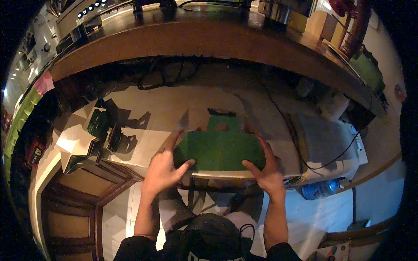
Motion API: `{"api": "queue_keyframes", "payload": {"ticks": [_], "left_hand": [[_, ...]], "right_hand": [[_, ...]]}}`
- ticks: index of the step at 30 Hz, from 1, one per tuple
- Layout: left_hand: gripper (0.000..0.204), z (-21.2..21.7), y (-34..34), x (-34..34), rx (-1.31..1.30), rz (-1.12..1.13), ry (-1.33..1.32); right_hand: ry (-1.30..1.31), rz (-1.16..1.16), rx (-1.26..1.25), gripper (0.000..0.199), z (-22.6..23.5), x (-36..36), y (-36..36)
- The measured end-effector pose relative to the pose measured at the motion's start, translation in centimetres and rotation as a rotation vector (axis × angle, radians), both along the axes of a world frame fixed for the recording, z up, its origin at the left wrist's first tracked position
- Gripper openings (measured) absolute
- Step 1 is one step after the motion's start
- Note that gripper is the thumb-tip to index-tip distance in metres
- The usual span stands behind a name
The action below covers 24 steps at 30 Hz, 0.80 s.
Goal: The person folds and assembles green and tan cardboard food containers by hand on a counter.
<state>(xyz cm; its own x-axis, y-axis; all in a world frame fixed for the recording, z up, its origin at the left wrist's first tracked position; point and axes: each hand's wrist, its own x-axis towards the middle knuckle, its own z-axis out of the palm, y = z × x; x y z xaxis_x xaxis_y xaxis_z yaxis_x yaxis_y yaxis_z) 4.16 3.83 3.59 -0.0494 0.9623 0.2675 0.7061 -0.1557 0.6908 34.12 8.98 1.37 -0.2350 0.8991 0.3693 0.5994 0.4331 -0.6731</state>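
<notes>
Two levels of counter fill the room ahead of you: a long curved wooden shelf (226, 41) runs well beyond your hands, and below it the pale worktop (152, 108) stretches under and around them. Dim light leaves the far corners dark. Beneath your forearms the tiled floor (117, 217) shows, with a wooden cabinet frame (74, 195) to the outside of your left arm.

On the worktop, well to the right of your right hand, lies a flat grey box (322, 139) with a black cable (300, 148) looping across it. Below that, near your right wrist, a clear plastic bottle (320, 189) lies on its side. Far to the left of your left hand sits a folded pale carton (78, 139) with dark green pieces (99, 124) beside it.

Between your hands lies the green cardboard sheet (220, 148), flat at the worktop's near edge. Your left hand (163, 169) pinches its left edge, thumb under, fingers spread on top. Your right hand (270, 174) grips its right edge the same way.
</notes>
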Motion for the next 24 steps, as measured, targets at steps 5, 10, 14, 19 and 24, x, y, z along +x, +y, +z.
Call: {"api": "queue_keyframes", "payload": {"ticks": [5,10,14,19,24], "left_hand": [[0.079,0.1,-0.3,1.1,0.039,0.073,0.289],[0.053,-2.2,-1.6,4.4,0.240,0.013,0.754],[0.052,-2.8,-1.5,5.9,0.205,-0.086,0.712],[0.060,-2.6,-1.6,5.7,0.153,-0.105,0.545],[0.065,-3.1,-1.7,6.2,0.137,-0.067,0.626]], "right_hand": [[-0.101,-0.065,0.046,0.073,1.0,-1.4,-0.4],[-0.508,-0.128,0.344,0.054,0.1,-3.4,-1.7],[-0.584,0.031,0.179,0.046,-2.6,-5.8,-4.2],[-0.500,0.112,0.187,0.056,-2.2,-7.4,-5.8],[-0.473,0.012,0.164,0.060,-2.0,-4.1,-6.0]]}}
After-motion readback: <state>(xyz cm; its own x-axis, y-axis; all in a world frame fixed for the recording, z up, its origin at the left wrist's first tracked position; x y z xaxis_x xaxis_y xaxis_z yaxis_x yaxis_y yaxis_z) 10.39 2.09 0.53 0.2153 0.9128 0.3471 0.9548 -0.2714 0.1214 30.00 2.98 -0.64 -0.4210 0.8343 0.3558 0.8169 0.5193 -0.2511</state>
